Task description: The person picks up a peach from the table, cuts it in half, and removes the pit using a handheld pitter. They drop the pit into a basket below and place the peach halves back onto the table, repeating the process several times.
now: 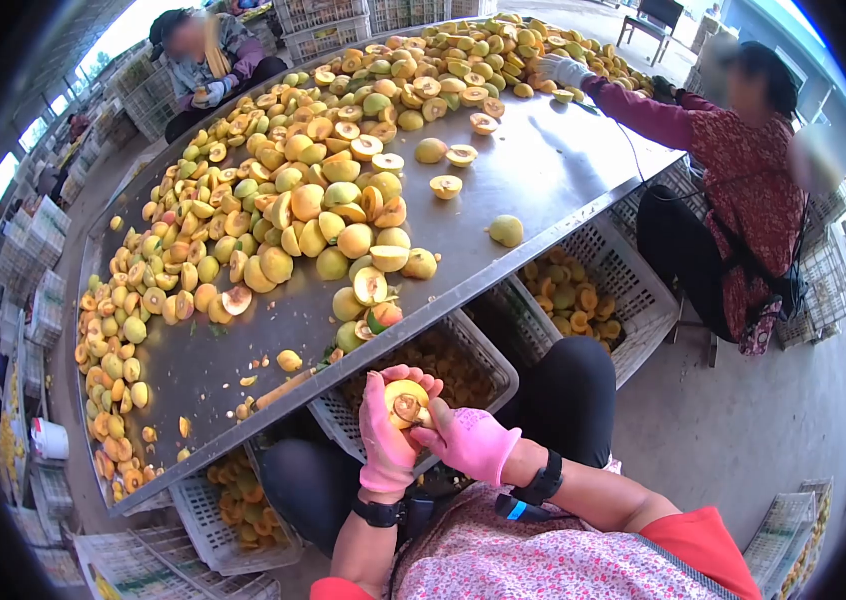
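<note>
A halved yellow fruit with its cut face and brown centre showing rests in my left hand, whose pink-gloved fingers wrap round it. My right hand, also in a pink glove, is closed at the fruit's lower right edge. What its fingers hold there is too small to make out. Both hands are over a crate beside the metal table's near edge. Many halved and whole fruits are heaped on the metal table.
Crates of fruit stand under the table edge, on both sides of my knees. A co-worker sits at the right, a gloved hand on the heap. Another person sits beyond the table at upper left. A white bucket stands far left.
</note>
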Demonstrator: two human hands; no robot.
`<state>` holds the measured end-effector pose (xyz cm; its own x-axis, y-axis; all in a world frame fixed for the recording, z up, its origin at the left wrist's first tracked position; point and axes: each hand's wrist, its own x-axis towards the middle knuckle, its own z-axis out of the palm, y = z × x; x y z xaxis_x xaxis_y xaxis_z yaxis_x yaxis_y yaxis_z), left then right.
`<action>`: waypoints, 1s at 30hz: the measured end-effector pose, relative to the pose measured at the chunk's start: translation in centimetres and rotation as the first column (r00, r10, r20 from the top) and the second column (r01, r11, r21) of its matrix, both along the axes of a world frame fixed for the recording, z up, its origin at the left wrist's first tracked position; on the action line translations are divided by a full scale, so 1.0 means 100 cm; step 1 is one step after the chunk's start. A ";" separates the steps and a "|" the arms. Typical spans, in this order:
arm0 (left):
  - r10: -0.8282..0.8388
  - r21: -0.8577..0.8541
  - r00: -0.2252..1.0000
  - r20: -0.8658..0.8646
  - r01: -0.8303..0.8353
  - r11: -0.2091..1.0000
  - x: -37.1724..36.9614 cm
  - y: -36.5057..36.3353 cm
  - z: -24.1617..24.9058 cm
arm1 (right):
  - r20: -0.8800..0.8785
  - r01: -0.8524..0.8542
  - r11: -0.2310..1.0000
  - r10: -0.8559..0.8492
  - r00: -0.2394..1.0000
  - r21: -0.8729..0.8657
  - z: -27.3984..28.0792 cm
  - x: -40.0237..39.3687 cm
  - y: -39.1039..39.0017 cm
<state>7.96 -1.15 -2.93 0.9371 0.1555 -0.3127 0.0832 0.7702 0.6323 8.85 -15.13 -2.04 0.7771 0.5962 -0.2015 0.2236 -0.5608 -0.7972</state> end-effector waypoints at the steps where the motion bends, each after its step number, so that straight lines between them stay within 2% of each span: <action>1: -0.002 0.001 1.000 0.000 0.002 1.000 0.001 -0.001 -0.001 | 0.000 0.002 1.000 -0.002 1.000 0.001 0.001 0.000 0.001; 4: 0.041 -0.051 0.998 0.037 -0.039 0.998 0.004 0.002 -0.008 | 0.001 0.010 1.000 -0.010 1.000 0.019 -0.001 0.000 0.004; 6: 0.096 -0.216 0.994 -0.056 -0.106 0.971 0.007 0.004 -0.012 | 0.112 -0.039 0.999 0.037 0.993 0.023 -0.009 0.000 0.006; 7: 0.107 -0.225 0.992 -0.062 -0.119 0.967 0.007 0.005 -0.011 | 0.110 -0.044 0.999 0.041 0.993 0.023 -0.008 0.000 0.007; 10: 0.148 -0.224 0.988 -0.053 -0.156 0.962 0.007 0.007 -0.006 | 0.154 -0.061 0.998 0.056 0.987 0.031 0.000 -0.002 0.011; 12: 0.160 -0.198 0.986 -0.037 -0.165 0.966 0.006 0.008 -0.008 | 0.107 0.044 0.998 -0.049 0.993 0.051 0.004 -0.003 0.015; 19: 0.224 -0.078 0.974 0.024 -0.221 0.972 0.004 0.011 -0.014 | 0.087 0.093 0.996 -0.092 0.992 -0.007 0.002 -0.003 0.029; 25: 0.222 -0.070 0.975 0.007 -0.221 0.973 0.000 0.012 -0.009 | 0.028 0.078 0.997 -0.078 0.997 -0.022 0.005 0.000 0.032; 28: 0.215 -0.045 0.976 -0.018 -0.216 0.975 -0.001 0.011 -0.011 | -0.063 0.056 0.998 -0.058 0.996 -0.043 0.005 0.001 0.030; 30: 0.222 -0.065 0.975 -0.003 -0.222 0.973 -0.001 0.010 -0.012 | -0.225 0.060 0.998 -0.057 0.973 0.005 0.003 0.003 0.030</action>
